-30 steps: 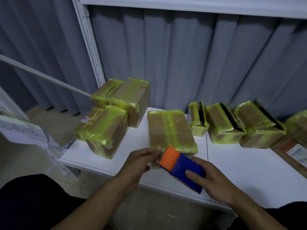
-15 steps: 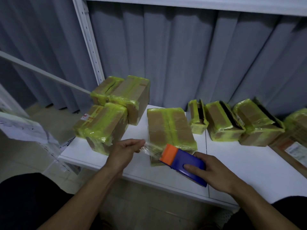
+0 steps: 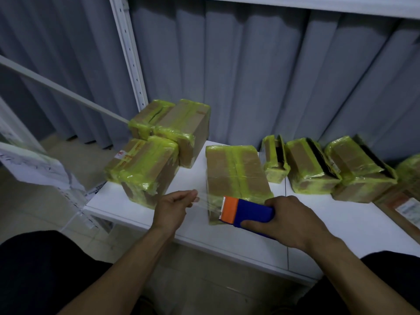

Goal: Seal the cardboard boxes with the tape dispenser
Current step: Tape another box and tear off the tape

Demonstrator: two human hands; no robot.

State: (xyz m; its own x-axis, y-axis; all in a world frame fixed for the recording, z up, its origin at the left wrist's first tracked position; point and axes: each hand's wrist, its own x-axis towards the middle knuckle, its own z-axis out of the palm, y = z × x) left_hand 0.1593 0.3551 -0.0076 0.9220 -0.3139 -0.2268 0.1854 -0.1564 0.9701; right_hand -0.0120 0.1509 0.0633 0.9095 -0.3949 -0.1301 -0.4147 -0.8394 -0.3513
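A blue tape dispenser [image 3: 252,212] with an orange cutter end is gripped by my right hand [image 3: 293,220] just in front of a cardboard box [image 3: 236,176] banded with yellow-green tape, lying in the middle of the white shelf [image 3: 318,226]. My left hand [image 3: 173,208] pinches the free end of a clear tape strip [image 3: 208,204]. The strip stretches from the dispenser's orange end leftward across the box's near corner.
Several more taped boxes stand on the shelf: a stack at the left [image 3: 147,169] and a row at the right [image 3: 311,167]. A flat labelled carton [image 3: 402,208] lies at the far right. A white upright post [image 3: 129,51] and grey curtain stand behind.
My left hand has drawn the tape end away from the dispenser to the left, so a clear strip now spans between both hands. The dispenser has shifted slightly toward the box.
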